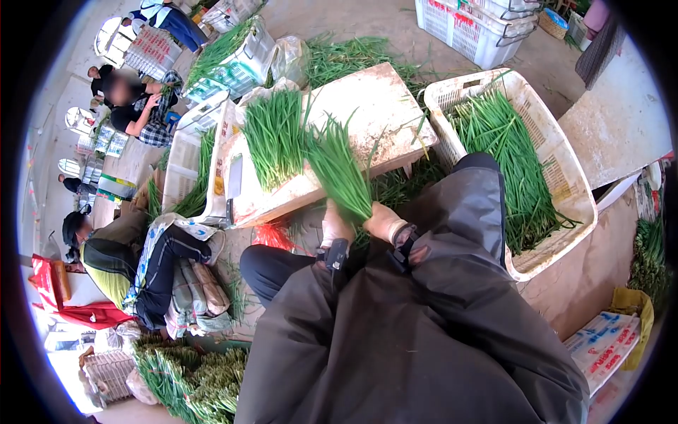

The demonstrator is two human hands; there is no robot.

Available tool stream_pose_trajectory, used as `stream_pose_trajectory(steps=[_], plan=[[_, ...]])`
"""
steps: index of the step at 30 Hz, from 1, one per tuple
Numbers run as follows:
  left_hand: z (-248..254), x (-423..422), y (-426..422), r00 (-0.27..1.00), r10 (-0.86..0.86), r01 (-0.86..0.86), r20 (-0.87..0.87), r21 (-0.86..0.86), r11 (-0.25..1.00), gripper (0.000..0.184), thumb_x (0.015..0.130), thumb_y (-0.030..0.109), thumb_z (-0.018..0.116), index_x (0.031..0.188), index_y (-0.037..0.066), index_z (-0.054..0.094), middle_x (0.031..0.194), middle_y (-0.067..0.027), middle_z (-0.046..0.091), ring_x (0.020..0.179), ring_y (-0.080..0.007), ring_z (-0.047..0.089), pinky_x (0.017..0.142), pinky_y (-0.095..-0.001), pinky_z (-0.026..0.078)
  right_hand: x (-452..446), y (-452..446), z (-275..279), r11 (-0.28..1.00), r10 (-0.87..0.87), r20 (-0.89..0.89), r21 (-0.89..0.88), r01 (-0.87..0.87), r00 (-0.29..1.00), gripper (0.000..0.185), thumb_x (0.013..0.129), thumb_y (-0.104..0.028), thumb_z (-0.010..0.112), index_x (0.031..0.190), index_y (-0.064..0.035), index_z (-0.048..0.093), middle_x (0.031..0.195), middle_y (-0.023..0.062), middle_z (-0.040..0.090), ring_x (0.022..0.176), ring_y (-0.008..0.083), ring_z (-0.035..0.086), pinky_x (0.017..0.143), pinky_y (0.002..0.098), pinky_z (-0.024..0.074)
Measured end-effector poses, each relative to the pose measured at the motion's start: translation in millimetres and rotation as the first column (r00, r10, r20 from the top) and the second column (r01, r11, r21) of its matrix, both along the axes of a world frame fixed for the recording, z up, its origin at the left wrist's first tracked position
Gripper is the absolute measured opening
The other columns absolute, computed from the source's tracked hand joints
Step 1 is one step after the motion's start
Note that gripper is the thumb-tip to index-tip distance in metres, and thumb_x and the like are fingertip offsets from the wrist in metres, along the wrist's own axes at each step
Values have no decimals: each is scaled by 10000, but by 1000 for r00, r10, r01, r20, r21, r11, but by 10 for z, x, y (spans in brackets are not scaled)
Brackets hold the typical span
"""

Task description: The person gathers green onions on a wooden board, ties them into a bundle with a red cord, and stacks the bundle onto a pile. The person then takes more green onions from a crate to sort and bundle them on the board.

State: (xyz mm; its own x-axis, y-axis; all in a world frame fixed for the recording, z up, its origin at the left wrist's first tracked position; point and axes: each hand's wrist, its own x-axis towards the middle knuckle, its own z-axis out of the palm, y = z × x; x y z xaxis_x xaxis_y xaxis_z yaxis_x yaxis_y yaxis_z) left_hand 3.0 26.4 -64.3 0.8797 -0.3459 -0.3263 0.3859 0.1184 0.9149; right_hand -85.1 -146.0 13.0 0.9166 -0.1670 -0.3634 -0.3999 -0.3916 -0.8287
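A bunch of long green stalks (337, 166) is held at its lower end between my hands, its tips over the front part of a low whitish board (367, 92). My left hand (337, 225) is closed round the left side of the stalk ends. On the right side, my right hand (382, 222) grips the same bunch. Another pile of green stalks (274, 138) lies on the board to the left. A flat metal blade (234, 177) rests near the board's left edge. Both wrists wear dark bands.
At the right stands a white crate (575, 180) of green stalks; another white crate (180, 166) is at the left. Loose stalks (353, 56) lie behind the board. A seated person (113, 265) is at the left, with more people farther back. Stacked crates (470, 28) stand behind.
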Motion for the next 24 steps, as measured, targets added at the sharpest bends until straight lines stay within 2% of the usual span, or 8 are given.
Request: stream_pose_trajectory(steps=[2, 9, 13, 14, 15, 18, 22, 24], plan=[[946, -246, -403, 942, 37, -206, -334, -487, 849, 740, 1030, 639, 559, 1447, 28, 563, 1438, -137, 634, 1307, -320, 597, 1140, -470, 462, -6, 54, 104, 989, 41, -112, -136, -56, 993, 443, 889, -200, 664, 1251, 42, 578, 1116, 323, 714, 1094, 488, 685, 948, 516, 553], [784, -302, -390, 992, -42, 24, -118, -151, 988, 376, 964, 162, 775, 1302, 64, 642, 1138, -80, 711, 1036, -253, 669, 962, -408, 534, -86, 184, 660, 886, 271, -180, -337, -319, 945, 696, 840, -243, 748, 1361, 112, 454, 1068, 285, 735, 991, 461, 725, 878, 482, 588], [1007, -242, -319, 870, -25, -92, -492, -211, 973, 307, 891, 63, 775, 1162, 3, 645, 976, -144, 698, 911, -282, 692, 822, -414, 574, -148, -30, 658, 872, 486, 108, -129, -472, 867, 994, 752, -418, 867, 1440, 112, 382, 1028, 222, 749, 942, 453, 727, 877, 451, 590], [1097, -230, -307, 828, -90, -84, -554, -281, 956, 255, 921, 120, 722, 1144, 14, 659, 994, -153, 704, 887, -296, 693, 796, -413, 584, -83, -141, 530, 849, 469, 467, -5, -528, 750, 878, 804, -432, 859, 1416, 58, 465, 959, 153, 749, 839, 353, 736, 815, 404, 598], [1173, -236, -295, 826, -97, -88, -555, -297, 951, 277, 935, 166, 704, 1160, 12, 661, 997, -153, 707, 875, -294, 693, 786, -406, 583, -39, -268, 752, 831, 465, 326, 161, -533, 823, 719, 858, -397, 836, 1351, 32, 538, 921, 119, 740, 782, 279, 717, 750, 369, 591], [1088, -151, -167, 865, -147, -65, -480, -398, 915, 367, 964, 221, 658, 1237, -24, 649, 1047, -147, 721, 876, -268, 703, 755, -377, 604, 33, -464, 935, 805, 43, 118, 584, -105, 992, 309, 979, -284, 752, 1056, 11, 706, 866, 51, 724, 669, 114, 662, 594, 273, 550], [1065, -119, -179, 888, -129, -128, -441, -508, 852, 380, 962, 156, 654, 1270, -66, 625, 1103, -165, 736, 886, -262, 717, 771, -364, 639, 136, -595, 655, 754, -318, 44, 617, 225, 947, 364, 996, -365, 751, 1008, -5, 700, 896, 52, 711, 716, 124, 649, 619, 277, 523], [1088, -141, -201, 883, -179, -97, -433, -542, 835, 399, 961, 150, 654, 1293, -67, 614, 1109, -170, 738, 900, -272, 723, 783, -371, 645, 92, -533, 682, 776, -272, -41, 581, 245, 961, 428, 973, -451, 763, 1054, -34, 710, 941, 31, 711, 825, 129, 658, 707, 299, 521]])
